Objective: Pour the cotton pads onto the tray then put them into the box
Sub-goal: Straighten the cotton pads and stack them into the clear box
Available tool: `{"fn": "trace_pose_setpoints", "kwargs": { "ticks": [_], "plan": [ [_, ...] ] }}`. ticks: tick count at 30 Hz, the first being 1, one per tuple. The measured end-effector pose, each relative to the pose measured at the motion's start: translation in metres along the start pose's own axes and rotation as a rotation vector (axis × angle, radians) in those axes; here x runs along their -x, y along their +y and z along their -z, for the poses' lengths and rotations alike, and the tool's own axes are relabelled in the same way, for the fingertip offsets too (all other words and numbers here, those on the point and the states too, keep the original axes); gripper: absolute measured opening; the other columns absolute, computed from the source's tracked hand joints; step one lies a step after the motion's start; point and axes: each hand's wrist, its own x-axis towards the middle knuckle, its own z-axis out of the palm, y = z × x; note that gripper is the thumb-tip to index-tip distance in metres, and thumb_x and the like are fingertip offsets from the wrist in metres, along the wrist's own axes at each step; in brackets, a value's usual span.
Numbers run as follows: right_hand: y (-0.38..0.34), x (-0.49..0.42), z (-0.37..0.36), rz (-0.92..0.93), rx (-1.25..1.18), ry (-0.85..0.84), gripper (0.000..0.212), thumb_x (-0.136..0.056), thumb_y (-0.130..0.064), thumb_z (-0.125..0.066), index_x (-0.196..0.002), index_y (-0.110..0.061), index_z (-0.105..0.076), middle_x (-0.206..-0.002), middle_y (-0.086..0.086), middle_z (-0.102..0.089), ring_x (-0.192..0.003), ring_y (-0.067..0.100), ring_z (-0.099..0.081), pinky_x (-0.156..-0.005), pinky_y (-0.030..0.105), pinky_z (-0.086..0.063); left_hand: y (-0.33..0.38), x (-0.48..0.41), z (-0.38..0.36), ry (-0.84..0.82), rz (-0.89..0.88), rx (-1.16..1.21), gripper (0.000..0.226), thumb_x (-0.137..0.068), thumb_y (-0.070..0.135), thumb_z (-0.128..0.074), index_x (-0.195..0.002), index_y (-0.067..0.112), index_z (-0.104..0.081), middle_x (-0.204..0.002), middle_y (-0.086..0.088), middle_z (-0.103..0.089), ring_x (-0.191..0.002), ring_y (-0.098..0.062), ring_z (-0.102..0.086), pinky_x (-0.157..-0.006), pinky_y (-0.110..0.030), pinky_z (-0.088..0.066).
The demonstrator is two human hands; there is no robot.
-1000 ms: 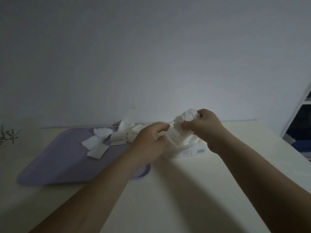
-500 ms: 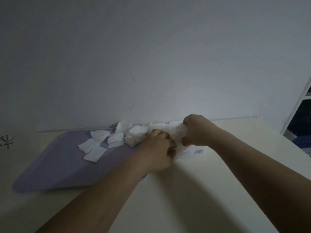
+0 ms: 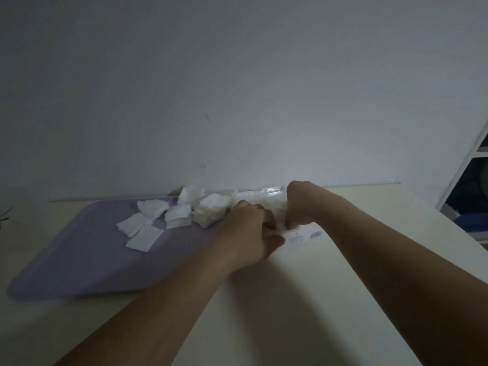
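Observation:
A lilac tray (image 3: 79, 262) lies on the table at the left, with several white square cotton pads (image 3: 144, 233) scattered over its far part and a thicker stack (image 3: 211, 212) near its right end. Just right of the tray stands a clear plastic box (image 3: 303, 237) with a barcode label on its front. My right hand (image 3: 299, 207) is curled down inside the box on a bunch of white pads. My left hand (image 3: 253, 233) grips the box's near left corner, its thumb on the front wall. The box's inside is mostly hidden by both hands.
The cream table (image 3: 290, 299) runs up to a plain grey wall. A white shelf unit (image 3: 464, 180) with dark compartments stands at the right edge. A bit of a dark plant (image 3: 4, 215) shows at the far left.
My right hand has brought the bunch of pads down from above the box into it. My left hand has dropped to the box's near corner. The view has tilted up slightly.

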Motion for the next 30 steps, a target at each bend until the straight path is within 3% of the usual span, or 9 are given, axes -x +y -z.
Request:
{"fn": "trace_pose_setpoints", "kwargs": {
  "ticks": [5, 10, 16, 21, 24, 27, 30],
  "plan": [
    [0.000, -0.003, -0.006, -0.043, 0.064, 0.101, 0.020, -0.083, -0.018, -0.071, -0.085, -0.020, -0.051, -0.081, -0.004, -0.057, -0.064, 0.013, -0.053, -0.063, 0.029, -0.045, 0.003, 0.005, 0.005, -0.006, -0.022, 0.075, 0.028, -0.088, 0.041, -0.073, -0.113, 0.028, -0.077, -0.112, 0.009, -0.073, -0.105, -0.010, -0.063, -0.088, -0.020, -0.046],
    [-0.003, 0.004, 0.004, -0.020, -0.092, -0.054, 0.029, -0.077, -0.026, -0.081, -0.086, -0.012, -0.058, -0.079, 0.003, -0.062, -0.075, 0.024, -0.068, -0.075, 0.033, -0.061, 0.005, 0.008, 0.007, -0.016, 0.021, 0.172, 0.024, -0.088, 0.034, -0.076, -0.111, 0.027, -0.078, -0.111, 0.011, -0.076, -0.101, -0.008, -0.069, -0.093, -0.028, -0.055],
    [0.013, 0.009, -0.005, -0.012, -0.429, -0.065, 0.029, -0.086, -0.034, -0.077, -0.079, -0.013, -0.059, -0.078, 0.002, -0.061, -0.072, 0.019, -0.057, -0.058, 0.025, -0.041, -0.002, 0.014, 0.004, 0.101, 0.106, 0.334, 0.027, -0.076, 0.029, -0.087, -0.100, 0.024, -0.077, -0.115, 0.013, -0.061, -0.097, -0.006, -0.062, -0.087, -0.023, -0.051],
    [0.012, 0.012, -0.021, 0.046, -0.517, -0.045, 0.030, -0.091, -0.043, -0.072, -0.084, -0.013, -0.069, -0.084, 0.002, -0.064, -0.083, 0.023, -0.060, -0.067, 0.030, -0.045, -0.012, 0.024, 0.004, 0.112, 0.144, 0.473, 0.020, -0.077, 0.022, -0.089, -0.094, 0.018, -0.079, -0.118, 0.014, -0.062, -0.106, -0.007, -0.063, -0.091, -0.025, -0.053],
    [0.009, 0.015, -0.025, 0.075, -0.579, -0.122, 0.024, -0.097, -0.034, -0.065, -0.090, -0.012, -0.072, -0.091, 0.003, -0.067, -0.088, 0.022, -0.063, -0.082, 0.034, -0.051, -0.010, 0.025, 0.004, 0.090, 0.135, 0.443, 0.013, -0.078, 0.021, -0.087, -0.087, 0.018, -0.078, -0.116, 0.016, -0.062, -0.104, -0.006, -0.063, -0.087, -0.020, -0.049],
    [0.025, 0.022, -0.015, 0.100, -0.647, -0.253, 0.015, -0.085, -0.024, -0.059, -0.082, -0.011, -0.067, -0.085, 0.002, -0.061, -0.085, 0.021, -0.054, -0.081, 0.034, -0.042, -0.006, 0.019, 0.012, 0.051, 0.118, 0.382, 0.016, -0.075, 0.022, -0.087, -0.087, 0.021, -0.076, -0.116, 0.013, -0.062, -0.105, -0.002, -0.060, -0.083, -0.013, -0.042],
    [0.032, 0.027, -0.009, 0.112, -0.646, -0.299, 0.030, -0.083, -0.017, -0.054, -0.099, -0.007, -0.078, -0.092, 0.001, -0.072, -0.087, 0.018, -0.061, -0.085, 0.033, -0.046, 0.001, 0.015, 0.021, 0.035, 0.051, 0.123, 0.031, -0.071, 0.039, -0.083, -0.097, 0.030, -0.070, -0.114, 0.015, -0.058, -0.107, -0.009, -0.056, -0.090, -0.025, -0.047]
  ]
}}
